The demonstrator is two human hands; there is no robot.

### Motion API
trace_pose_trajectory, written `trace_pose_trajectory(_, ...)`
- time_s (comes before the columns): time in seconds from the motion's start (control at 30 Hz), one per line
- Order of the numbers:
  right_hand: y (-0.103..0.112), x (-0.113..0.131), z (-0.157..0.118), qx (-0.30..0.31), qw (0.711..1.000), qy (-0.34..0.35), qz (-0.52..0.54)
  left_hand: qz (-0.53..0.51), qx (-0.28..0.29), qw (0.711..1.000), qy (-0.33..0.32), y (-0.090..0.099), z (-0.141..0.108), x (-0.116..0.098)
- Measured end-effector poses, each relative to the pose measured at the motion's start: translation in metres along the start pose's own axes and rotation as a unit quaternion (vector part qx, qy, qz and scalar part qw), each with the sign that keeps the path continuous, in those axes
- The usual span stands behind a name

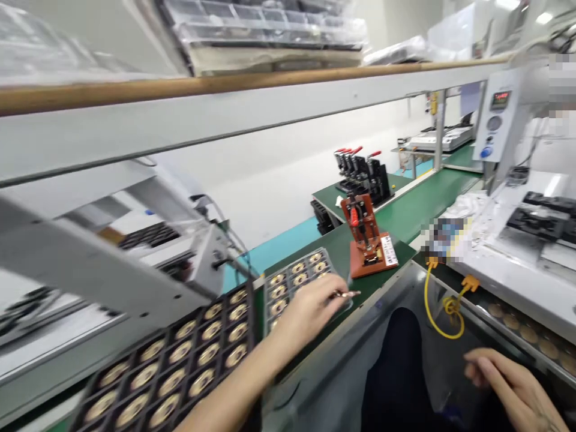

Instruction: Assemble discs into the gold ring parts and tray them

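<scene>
My left hand (310,309) is over the right side of a clear plastic tray (266,300) and pinches a small shiny metal part (346,294) between thumb and fingers. Its exact shape is hard to make out. Round gold-coloured parts (278,291) sit in the tray's pockets. Beyond this hand stands a red-brown toggle clamp fixture (360,234), its hinged plate raised and a small gold-coloured piece at its base. Low at the right, apart from the bench, hangs my right hand (513,384). Its fingers are curled in, with nothing showing between them.
A black tray (193,336) of gold-coloured round parts lies left of my forearm. A shelf beam (225,108) crosses overhead. Yellow tubing (432,318) loops beside the white machine (499,240) on the right. Black clamp fixtures (366,174) stand farther back.
</scene>
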State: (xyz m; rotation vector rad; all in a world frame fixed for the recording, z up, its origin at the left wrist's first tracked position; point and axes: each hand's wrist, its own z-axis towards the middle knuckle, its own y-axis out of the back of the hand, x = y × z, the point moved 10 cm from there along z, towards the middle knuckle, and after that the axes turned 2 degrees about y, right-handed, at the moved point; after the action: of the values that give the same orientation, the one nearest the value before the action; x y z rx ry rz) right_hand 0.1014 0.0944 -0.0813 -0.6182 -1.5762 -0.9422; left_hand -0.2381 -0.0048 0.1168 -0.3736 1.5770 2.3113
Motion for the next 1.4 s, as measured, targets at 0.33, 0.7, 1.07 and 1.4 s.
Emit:
trace_pose_trajectory(0.33, 0.025, 0.153, 0.042, -0.002, 0.979, 0.184, 0.091, -0.136, -0.067, 0.881, -0.449, -0.085, 0.076, -0.179)
trace_pose_trajectory(0.7, 0.111, 0.143, 0.022, -0.152, 0.974, 0.166, -0.019, -0.177, -0.052, 0.826, -0.533, -0.123, 0.111, -0.248)
trace_pose_trajectory(1.07, 0.274, 0.144, -0.062, -0.422, 0.876, 0.139, -0.19, -0.154, 0.14, 0.927, -0.312, -0.218, 0.294, -0.349)
trace_pose_trajectory(1.4, 0.305, 0.132, -0.126, -0.454, 0.859, 0.115, -0.206, 0.011, 0.331, 0.896, -0.297, -0.314, 0.365, -0.419)
